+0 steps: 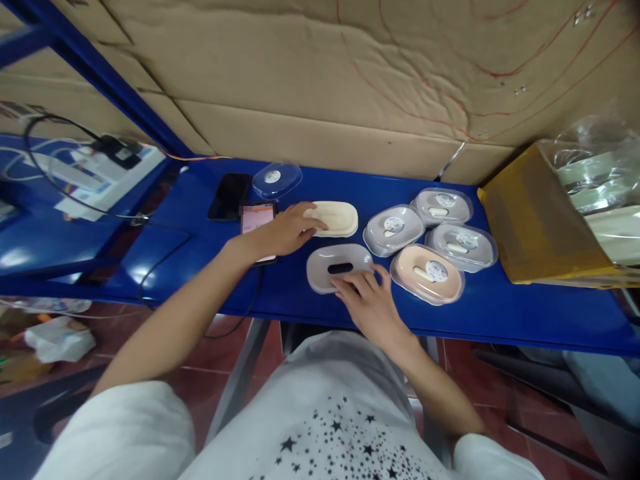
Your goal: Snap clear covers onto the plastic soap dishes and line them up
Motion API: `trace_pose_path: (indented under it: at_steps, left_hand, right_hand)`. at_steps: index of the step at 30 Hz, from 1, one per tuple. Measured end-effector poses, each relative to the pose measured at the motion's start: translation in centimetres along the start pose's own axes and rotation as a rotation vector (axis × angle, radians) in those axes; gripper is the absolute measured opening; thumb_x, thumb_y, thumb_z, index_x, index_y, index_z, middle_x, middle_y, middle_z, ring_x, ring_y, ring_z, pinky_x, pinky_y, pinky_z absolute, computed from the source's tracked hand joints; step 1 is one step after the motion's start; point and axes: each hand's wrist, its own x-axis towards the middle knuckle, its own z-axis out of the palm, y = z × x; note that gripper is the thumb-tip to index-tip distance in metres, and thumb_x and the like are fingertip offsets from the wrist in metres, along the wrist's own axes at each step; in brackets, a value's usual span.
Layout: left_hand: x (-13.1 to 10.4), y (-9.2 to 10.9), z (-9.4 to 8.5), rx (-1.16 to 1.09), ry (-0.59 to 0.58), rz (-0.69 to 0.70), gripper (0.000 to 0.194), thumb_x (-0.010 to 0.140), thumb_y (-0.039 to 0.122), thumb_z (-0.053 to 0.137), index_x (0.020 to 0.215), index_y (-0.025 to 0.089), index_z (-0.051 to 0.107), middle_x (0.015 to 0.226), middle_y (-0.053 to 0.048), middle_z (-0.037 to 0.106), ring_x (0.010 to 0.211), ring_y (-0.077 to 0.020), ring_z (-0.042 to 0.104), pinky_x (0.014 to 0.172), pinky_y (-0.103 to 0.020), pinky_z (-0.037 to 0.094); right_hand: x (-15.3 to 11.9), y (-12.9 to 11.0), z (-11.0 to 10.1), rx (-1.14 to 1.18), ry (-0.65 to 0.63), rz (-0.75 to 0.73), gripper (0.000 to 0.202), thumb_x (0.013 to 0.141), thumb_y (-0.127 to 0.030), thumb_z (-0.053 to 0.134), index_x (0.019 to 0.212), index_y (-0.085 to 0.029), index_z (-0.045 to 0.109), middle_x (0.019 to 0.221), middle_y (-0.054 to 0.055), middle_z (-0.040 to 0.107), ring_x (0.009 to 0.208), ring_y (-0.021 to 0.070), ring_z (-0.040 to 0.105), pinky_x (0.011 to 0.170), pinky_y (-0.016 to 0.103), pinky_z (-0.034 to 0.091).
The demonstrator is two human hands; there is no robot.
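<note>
While my left hand [287, 230] rests with curled fingers on the near end of the cream oval dish [334, 219], my right hand [367, 300] lies flat, fingers spread, on the near rim of the white slotted tray [336, 265], just below its dark slot. Neither hand is pinching anything; both press down from above. The two pieces sit almost touching, the dish just beyond the tray. To my right lie four lidded soap cases [431, 241] in a cluster, the peach one [427, 274] nearest my right fingers. Behind my left wrist sits a lit phone [256, 220], with a dark phone [229, 196] and a loose clear lid [277, 179] beyond it. I judge the tray should be kept level and steadied by its rim, and the dish gripped at its edges, not its top, so neither slides on the blue table [500, 310].
</note>
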Motion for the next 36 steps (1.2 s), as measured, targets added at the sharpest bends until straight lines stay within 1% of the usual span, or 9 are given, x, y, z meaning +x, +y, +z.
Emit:
trace_pose_path:
  at_steps: [6, 8, 10, 14, 19, 23, 29, 32, 36]
  left_hand:
    - [-7.2, 7.0, 3.0, -0.104, 0.069, 0.027, 0.026, 0.108, 0.023, 0.054, 0.120, 0.025, 0.077, 0.156, -0.014, 0.056, 0.151, -0.0368, 0.052, 0.125, -0.064, 0.048]
    - [-9.4, 9.1, 4.0, -0.153, 0.107, -0.032, 0.024, 0.107, 0.023, 0.059, 0.128, 0.028, 0.070, 0.159, -0.012, 0.054, 0.151, -0.0364, 0.052, 0.123, -0.064, 0.051]
    - [-10.9, 10.3, 4.9, -0.252, 0.184, -0.135, 0.041, 0.106, 0.024, 0.064, 0.145, 0.031, 0.057, 0.168, -0.013, 0.043, 0.150, -0.0347, 0.055, 0.120, -0.060, 0.056]
    - [-12.1, 10.9, 6.0, -0.406, 0.314, -0.270, 0.079, 0.100, 0.029, 0.076, 0.165, 0.040, 0.033, 0.182, -0.013, 0.018, 0.151, -0.0348, 0.056, 0.115, -0.055, 0.061]
    - [-12.3, 11.3, 6.6, -0.325, 0.262, -0.284, 0.087, 0.101, 0.034, 0.078, 0.171, 0.040, 0.026, 0.177, -0.014, 0.036, 0.161, -0.0374, 0.044, 0.125, -0.061, 0.049]
    - [-12.5, 11.1, 5.8, -0.181, 0.200, -0.253, 0.074, 0.103, 0.050, 0.074, 0.166, 0.036, 0.039, 0.170, -0.015, 0.048, 0.154, -0.0407, 0.051, 0.124, -0.067, 0.046]
    - [-8.2, 6.8, 0.3, -0.115, 0.218, -0.155, 0.058, 0.113, 0.050, 0.054, 0.165, 0.028, 0.044, 0.163, -0.011, 0.058, 0.151, -0.0299, 0.056, 0.127, -0.050, 0.045]
    - [-3.7, 1.6, -2.5, 0.052, 0.239, -0.177, 0.057, 0.111, 0.044, 0.054, 0.163, 0.020, 0.049, 0.167, -0.016, 0.054, 0.156, -0.0339, 0.050, 0.131, -0.053, 0.038]
    - [1.9, -6.6, -4.9, 0.215, 0.224, -0.445, 0.081, 0.099, 0.048, 0.072, 0.168, 0.017, 0.041, 0.174, -0.024, 0.039, 0.161, -0.0440, 0.039, 0.128, -0.060, 0.036]
  right_hand:
    - [-4.3, -1.0, -2.5, -0.003, 0.190, 0.113, 0.032, 0.110, -0.018, 0.063, 0.141, -0.023, 0.065, 0.108, 0.007, 0.072, 0.103, 0.0231, 0.066, 0.099, 0.041, 0.052]
    - [-4.5, -1.2, -2.5, 0.005, 0.170, 0.112, 0.031, 0.110, -0.018, 0.061, 0.141, -0.022, 0.065, 0.110, 0.008, 0.072, 0.104, 0.0234, 0.066, 0.096, 0.040, 0.052]
    - [-4.2, -1.3, -2.3, 0.010, 0.148, 0.108, 0.031, 0.111, -0.017, 0.060, 0.141, -0.023, 0.065, 0.113, 0.008, 0.074, 0.107, 0.0235, 0.067, 0.100, 0.040, 0.051]
    - [-2.7, -1.6, -2.0, 0.003, 0.003, 0.051, 0.036, 0.110, -0.010, 0.055, 0.141, -0.024, 0.066, 0.137, 0.009, 0.075, 0.131, 0.0257, 0.065, 0.116, 0.046, 0.040]
    - [-1.5, -2.5, -1.2, -0.047, -0.116, -0.012, 0.034, 0.112, -0.013, 0.053, 0.142, -0.021, 0.067, 0.142, 0.008, 0.075, 0.132, 0.0252, 0.065, 0.114, 0.046, 0.038]
    - [-1.9, -2.6, -0.9, -0.025, -0.136, 0.014, 0.032, 0.113, -0.018, 0.055, 0.142, -0.022, 0.068, 0.145, 0.007, 0.075, 0.132, 0.0242, 0.065, 0.112, 0.044, 0.039]
    - [-1.8, -1.8, -1.1, -0.010, -0.094, 0.029, 0.028, 0.116, -0.024, 0.053, 0.137, -0.025, 0.071, 0.136, 0.007, 0.078, 0.135, 0.0240, 0.066, 0.128, 0.052, 0.027]
    - [-1.3, -1.3, -1.1, -0.051, -0.091, 0.003, 0.032, 0.111, -0.038, 0.064, 0.139, -0.023, 0.070, 0.149, 0.014, 0.070, 0.155, 0.0350, 0.051, 0.133, 0.064, 0.020]
    - [0.0, -0.2, -1.3, -0.101, -0.169, -0.013, 0.073, 0.101, -0.050, 0.077, 0.164, -0.024, 0.051, 0.176, 0.019, 0.041, 0.167, 0.0451, 0.029, 0.131, 0.072, 0.027]
